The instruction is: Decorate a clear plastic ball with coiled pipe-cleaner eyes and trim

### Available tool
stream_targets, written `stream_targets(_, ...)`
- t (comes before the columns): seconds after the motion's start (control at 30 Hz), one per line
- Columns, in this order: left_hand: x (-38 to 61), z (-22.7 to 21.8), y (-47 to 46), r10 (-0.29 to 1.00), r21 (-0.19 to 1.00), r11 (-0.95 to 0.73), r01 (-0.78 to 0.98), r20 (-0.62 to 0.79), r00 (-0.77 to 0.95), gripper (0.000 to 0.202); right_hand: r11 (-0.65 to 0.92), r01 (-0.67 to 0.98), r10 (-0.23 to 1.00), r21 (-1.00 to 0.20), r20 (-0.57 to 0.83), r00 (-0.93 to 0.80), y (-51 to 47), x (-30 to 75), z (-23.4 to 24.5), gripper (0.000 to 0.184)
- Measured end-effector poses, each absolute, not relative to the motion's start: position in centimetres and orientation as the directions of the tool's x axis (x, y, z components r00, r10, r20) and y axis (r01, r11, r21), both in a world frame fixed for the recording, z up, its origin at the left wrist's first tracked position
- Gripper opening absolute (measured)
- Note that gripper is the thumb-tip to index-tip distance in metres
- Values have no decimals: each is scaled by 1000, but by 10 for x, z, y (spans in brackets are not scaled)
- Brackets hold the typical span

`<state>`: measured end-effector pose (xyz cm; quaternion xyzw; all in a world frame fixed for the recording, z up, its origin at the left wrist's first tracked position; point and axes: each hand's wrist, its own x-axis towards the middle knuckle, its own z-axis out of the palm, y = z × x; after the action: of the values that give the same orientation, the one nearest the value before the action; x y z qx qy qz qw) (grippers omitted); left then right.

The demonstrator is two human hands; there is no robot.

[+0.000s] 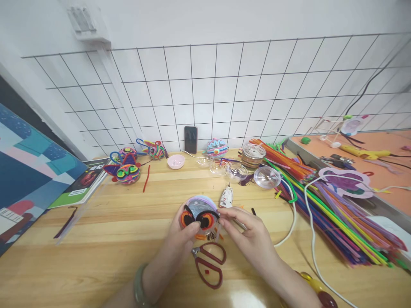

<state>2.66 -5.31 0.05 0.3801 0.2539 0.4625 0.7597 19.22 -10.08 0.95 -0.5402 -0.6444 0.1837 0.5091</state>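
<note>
My left hand [183, 235] is wrapped round a clear plastic ball [199, 204] with a pale purple rim, its thumb lying across the front. Two coiled pipe-cleaner eyes [206, 221] in orange, red and black sit on the ball under black brows. At the ball's right side, my right hand [248, 229] pinches the outer end of the black pipe-cleaner brow [210, 212]. Red-handled scissors [221, 276] lie just below the ball, their blades partly hidden. Behind my right fingers rests a small white glue gun [226, 197], part of it covered.
Finished pipe-cleaner figures [127, 173] stand at the back left, near a pink bowl [176, 161] and a phone [190, 139]. Clear domes [267, 177] and a cup [253, 156] stand back right. Pipe-cleaner bundles [340, 231] and a white cable [310, 222] cover the right side.
</note>
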Motion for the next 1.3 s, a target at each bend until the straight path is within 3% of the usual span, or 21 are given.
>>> stream_targets(0.2,28,4,-54,909,842,241,-483,-21,416,55,414,506,855,-757,514,70,-100,193,8,18)
stream_targets(0.37,30,-3,-57,966,913,75,-401,33,256,65,434,497,819,-752,558,130,-100,191,7,17)
stream_targets(0.7,26,19,-70,965,965,-22,-262,90,248,98,288,399,860,-871,418,292,-101,185,11,9)
stream_targets(0.87,28,15,-65,976,948,-7,-318,76,206,102,243,210,904,-947,299,306,-101,181,9,22)
stream_targets(1.0,30,7,-59,985,875,100,-473,-20,170,94,242,117,926,-963,265,268,-102,178,1,28)
stream_targets(1.13,30,5,-55,960,730,243,-638,-89,264,83,291,236,924,-927,336,181,-104,176,-2,31)
stream_targets(1.3,29,6,-52,933,675,312,-669,-86,349,56,426,509,861,-748,508,25,-108,175,0,38)
